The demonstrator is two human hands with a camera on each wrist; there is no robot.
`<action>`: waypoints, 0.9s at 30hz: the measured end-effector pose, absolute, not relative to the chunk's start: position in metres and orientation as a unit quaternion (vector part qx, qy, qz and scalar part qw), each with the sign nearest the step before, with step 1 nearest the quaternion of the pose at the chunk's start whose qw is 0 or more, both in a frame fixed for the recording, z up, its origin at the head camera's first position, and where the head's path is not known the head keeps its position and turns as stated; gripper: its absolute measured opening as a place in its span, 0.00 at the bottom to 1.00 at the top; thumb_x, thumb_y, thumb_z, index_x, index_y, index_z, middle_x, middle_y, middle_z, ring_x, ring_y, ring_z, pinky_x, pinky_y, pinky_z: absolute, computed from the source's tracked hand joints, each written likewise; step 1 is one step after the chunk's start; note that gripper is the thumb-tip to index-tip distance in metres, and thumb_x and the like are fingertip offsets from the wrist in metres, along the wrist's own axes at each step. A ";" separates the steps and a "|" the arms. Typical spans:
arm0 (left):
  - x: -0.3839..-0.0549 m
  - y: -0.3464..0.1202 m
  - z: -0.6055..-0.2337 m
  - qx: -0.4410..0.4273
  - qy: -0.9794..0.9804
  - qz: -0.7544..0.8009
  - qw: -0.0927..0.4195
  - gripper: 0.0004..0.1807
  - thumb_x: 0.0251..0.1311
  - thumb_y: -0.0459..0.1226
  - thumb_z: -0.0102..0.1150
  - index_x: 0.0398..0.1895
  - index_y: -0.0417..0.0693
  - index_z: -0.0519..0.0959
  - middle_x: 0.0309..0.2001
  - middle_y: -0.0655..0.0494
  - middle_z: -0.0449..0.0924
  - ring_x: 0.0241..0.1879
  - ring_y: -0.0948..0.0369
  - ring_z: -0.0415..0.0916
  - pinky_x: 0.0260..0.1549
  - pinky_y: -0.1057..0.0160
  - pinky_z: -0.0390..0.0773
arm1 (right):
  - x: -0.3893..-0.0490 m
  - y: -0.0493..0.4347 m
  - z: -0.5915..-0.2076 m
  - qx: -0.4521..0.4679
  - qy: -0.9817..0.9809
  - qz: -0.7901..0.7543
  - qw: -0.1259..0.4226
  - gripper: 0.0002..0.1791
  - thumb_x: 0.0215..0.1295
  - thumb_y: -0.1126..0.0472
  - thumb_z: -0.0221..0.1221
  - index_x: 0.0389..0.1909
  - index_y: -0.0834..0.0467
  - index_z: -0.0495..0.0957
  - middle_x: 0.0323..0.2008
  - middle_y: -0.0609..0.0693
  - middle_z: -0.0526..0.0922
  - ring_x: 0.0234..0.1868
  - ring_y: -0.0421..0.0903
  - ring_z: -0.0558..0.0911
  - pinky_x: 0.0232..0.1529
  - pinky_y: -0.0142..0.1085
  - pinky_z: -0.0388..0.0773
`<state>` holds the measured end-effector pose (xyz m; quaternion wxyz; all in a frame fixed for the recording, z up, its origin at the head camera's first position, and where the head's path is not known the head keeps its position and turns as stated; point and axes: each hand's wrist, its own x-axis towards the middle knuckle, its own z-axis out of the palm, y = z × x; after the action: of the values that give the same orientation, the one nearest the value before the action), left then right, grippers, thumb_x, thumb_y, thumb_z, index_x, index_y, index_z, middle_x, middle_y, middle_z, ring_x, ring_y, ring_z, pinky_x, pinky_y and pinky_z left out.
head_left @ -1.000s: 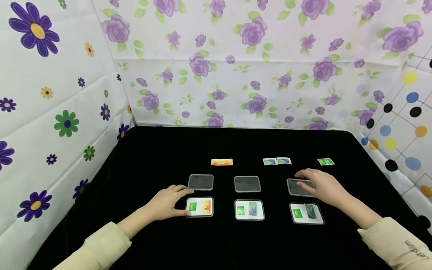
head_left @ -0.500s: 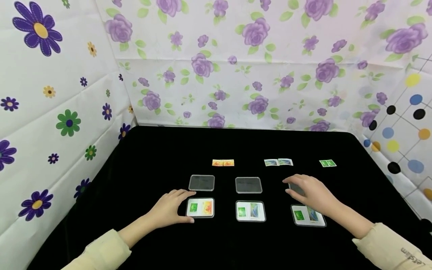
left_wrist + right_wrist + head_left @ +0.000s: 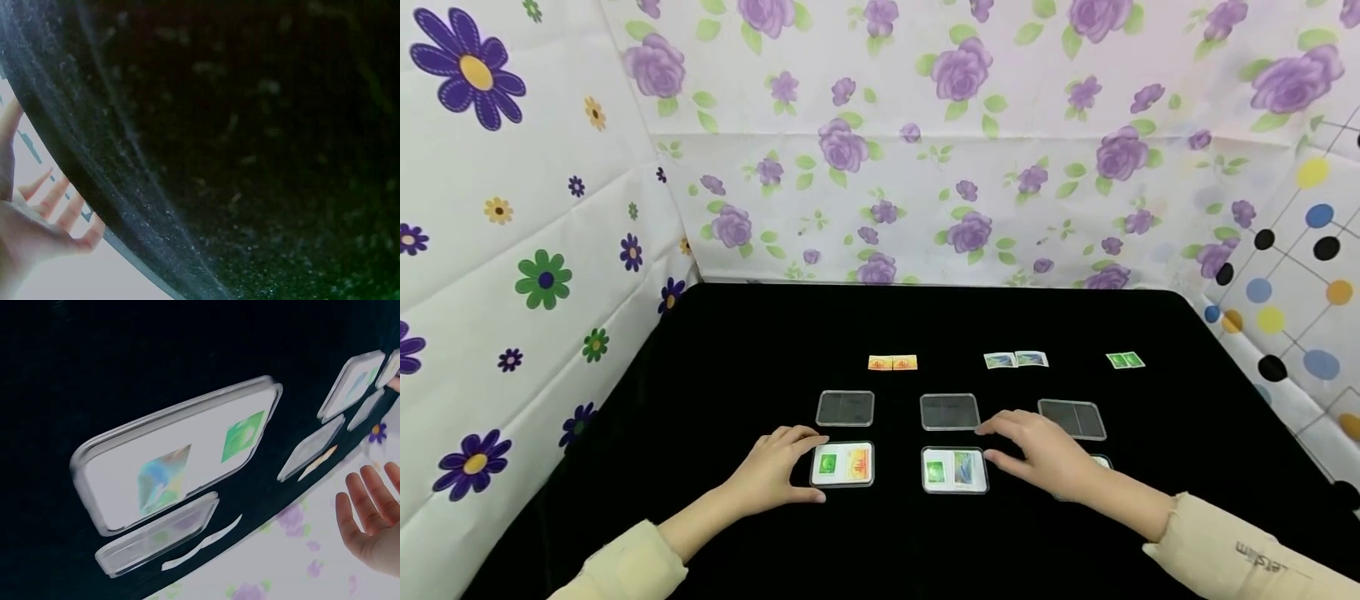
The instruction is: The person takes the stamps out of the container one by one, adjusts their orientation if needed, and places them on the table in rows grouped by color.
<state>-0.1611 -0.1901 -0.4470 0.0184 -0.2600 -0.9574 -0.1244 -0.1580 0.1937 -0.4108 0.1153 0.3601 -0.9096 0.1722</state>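
Three clear flat cases with white inserts lie in the front row. In the head view, the left case bears a green and an orange stamp-like picture. My left hand is spread beside its left edge, fingertips near the upper corner and thumb by the lower one. The middle case bears a green and a blue landscape picture. At its right edge is my right hand, thumb and forefinger parted and nothing between them. That arm mostly hides the right case, which shows in the right wrist view as a large case.
Behind stand three dark-looking clear cases in a row: left, middle and right. Farther back lie paired small pictures: orange ones, blue landscape ones and green ones. A black cloth covers the table.
My right hand has moved left from the right back case to the right edge of the middle front case. My left thumb has shifted down from the left case's edge.
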 end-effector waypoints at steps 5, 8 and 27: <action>-0.161 -0.192 -0.446 -0.261 -0.957 -0.126 0.012 0.43 0.36 0.54 0.74 0.58 0.46 0.74 0.56 0.49 0.74 0.55 0.49 0.71 0.50 0.43 0.70 | -0.155 0.175 -0.415 0.394 -0.897 0.160 0.120 0.14 0.57 0.57 0.65 0.45 0.54 0.80 0.42 0.45 0.83 0.43 0.43 0.82 0.43 0.40 0.79; -0.161 -0.192 -0.444 -0.265 -0.956 -0.127 0.008 0.42 0.38 0.54 0.73 0.58 0.45 0.73 0.57 0.48 0.73 0.56 0.49 0.70 0.51 0.43 0.70 | -0.152 0.166 -0.417 0.404 -0.893 0.153 0.127 0.15 0.56 0.56 0.66 0.45 0.54 0.80 0.42 0.44 0.83 0.43 0.43 0.82 0.45 0.41 0.79; -0.161 -0.192 -0.444 -0.261 -0.954 -0.150 0.003 0.37 0.42 0.51 0.73 0.58 0.48 0.74 0.56 0.48 0.73 0.56 0.48 0.70 0.51 0.42 0.69 | -0.162 0.120 -0.408 0.428 -0.884 0.151 0.112 0.14 0.60 0.54 0.63 0.45 0.53 0.80 0.43 0.44 0.83 0.44 0.42 0.81 0.46 0.39 0.78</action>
<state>-0.1607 -0.1918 -0.4436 0.0026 -0.2610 -0.9535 -0.1504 -0.1617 0.1200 -0.4085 0.1121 0.4280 -0.8840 0.1511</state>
